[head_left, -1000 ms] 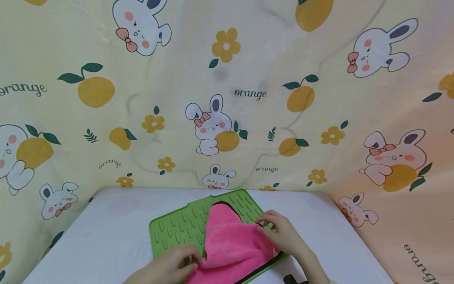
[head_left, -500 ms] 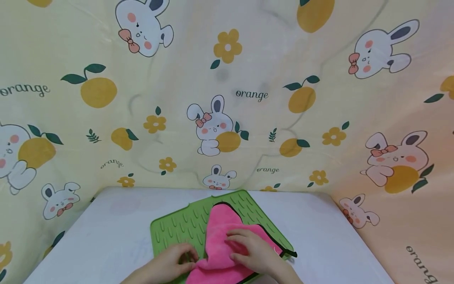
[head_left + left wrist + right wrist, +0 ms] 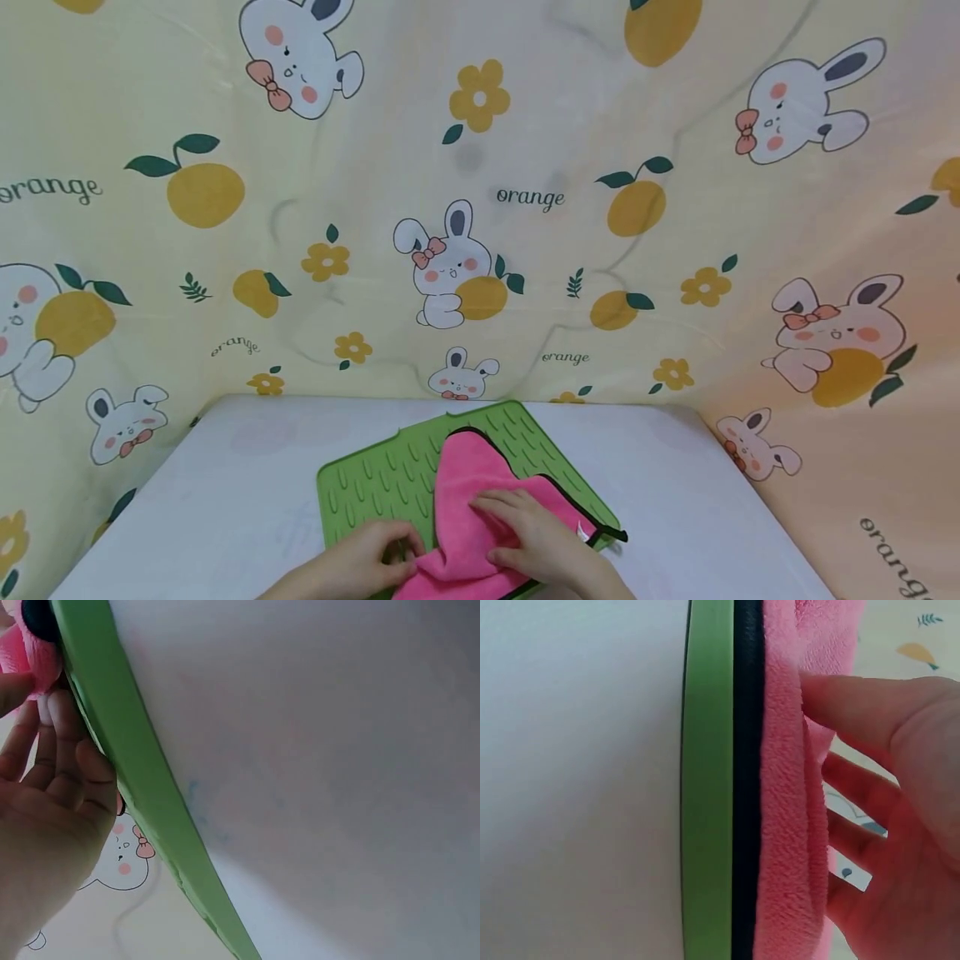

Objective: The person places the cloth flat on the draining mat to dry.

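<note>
A pink plush towel with black trim lies rumpled over a green mat that has raised oval ridges. My left hand pinches the towel's near left edge between thumb and fingers; the left wrist view shows pink fabric at the fingertips. On the towel's middle, my right hand rests with thumb and fingers apart, their tips touching the fabric. The right wrist view shows a gap between that thumb and the fingers. A black loop at the towel's right corner reaches past the mat's edge.
The mat sits at an angle on a white table. Behind and at both sides hangs a cream curtain printed with rabbits and oranges. In the right wrist view, the mat's green rim runs along the towel's black trim.
My right hand has let go of the towel's right edge and moved left and nearer, onto its middle. The right corner with its loop now shows. My left hand keeps its place.
</note>
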`<action>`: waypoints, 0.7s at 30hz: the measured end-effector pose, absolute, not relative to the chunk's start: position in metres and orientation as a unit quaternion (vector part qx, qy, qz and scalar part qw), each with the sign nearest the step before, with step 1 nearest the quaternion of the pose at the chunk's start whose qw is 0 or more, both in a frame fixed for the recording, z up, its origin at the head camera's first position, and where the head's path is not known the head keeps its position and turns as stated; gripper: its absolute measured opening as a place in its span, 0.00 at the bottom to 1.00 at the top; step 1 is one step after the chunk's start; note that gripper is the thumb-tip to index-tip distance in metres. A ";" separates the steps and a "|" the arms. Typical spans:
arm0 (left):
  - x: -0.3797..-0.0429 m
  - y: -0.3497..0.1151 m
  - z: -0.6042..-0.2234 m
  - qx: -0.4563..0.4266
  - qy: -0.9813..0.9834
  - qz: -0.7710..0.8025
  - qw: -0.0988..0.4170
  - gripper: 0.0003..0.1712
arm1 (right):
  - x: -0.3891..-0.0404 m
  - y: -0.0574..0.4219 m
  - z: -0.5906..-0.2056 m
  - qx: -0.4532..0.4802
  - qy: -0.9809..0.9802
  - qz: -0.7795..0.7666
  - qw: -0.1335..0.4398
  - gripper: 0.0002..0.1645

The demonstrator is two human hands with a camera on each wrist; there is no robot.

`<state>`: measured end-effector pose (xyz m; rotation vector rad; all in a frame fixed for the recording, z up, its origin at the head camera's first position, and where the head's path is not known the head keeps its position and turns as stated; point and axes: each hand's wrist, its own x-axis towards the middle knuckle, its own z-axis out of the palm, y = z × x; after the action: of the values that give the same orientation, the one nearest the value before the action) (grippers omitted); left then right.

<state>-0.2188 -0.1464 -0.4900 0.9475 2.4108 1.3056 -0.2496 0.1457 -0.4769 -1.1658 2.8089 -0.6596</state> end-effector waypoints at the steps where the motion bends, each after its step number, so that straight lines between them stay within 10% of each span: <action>1: -0.219 -0.146 -0.490 0.328 0.823 0.449 0.118 0.03 | -0.250 0.146 -0.477 -0.379 0.901 -0.211 0.006 0.37; 11: -0.215 -0.141 -0.479 0.355 0.809 0.459 0.097 0.06 | -0.256 0.148 -0.477 -0.366 0.897 -0.245 -0.039 0.05; 21: -0.213 -0.130 -0.474 0.426 0.797 0.423 0.066 0.08 | -0.266 0.175 -0.460 -0.308 0.918 -0.249 -0.021 0.10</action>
<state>-0.2128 -0.1300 -0.4737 1.2857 2.4028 1.2745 -0.2665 0.1755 -0.4602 -0.9809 2.9222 -0.7928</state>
